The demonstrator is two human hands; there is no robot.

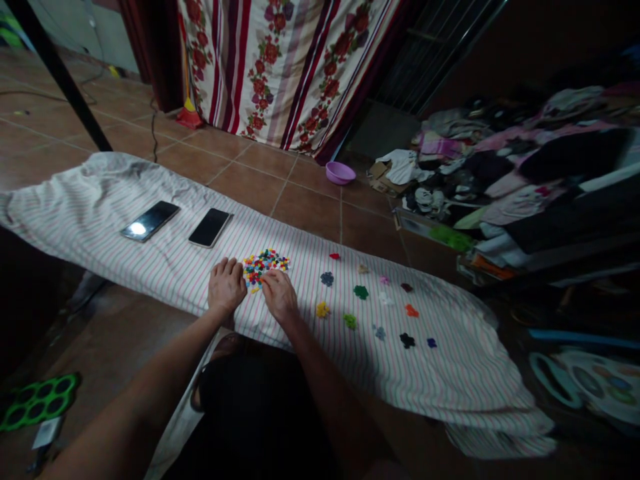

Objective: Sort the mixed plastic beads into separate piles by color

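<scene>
- Two bare hands at the mixed pile (270, 260), mid-worktop (450, 380), between phones (210, 228) and single-colour heaps (361, 292) toward the right end.
- Left hand (227, 287): palm down against pile's left side; hold, if any, can't tell.
- Right hand (281, 295): fingertips drawn in at near side; piece pinched or not, can't tell.
- Step looks like picking through pieces; calls for fine fingertip pinch, neighbours undisturbed.

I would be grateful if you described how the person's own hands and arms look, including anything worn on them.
The left hand and right hand are ungloved. The forearms show no sleeves, watch or bracelet; rings cannot be made out.
</scene>
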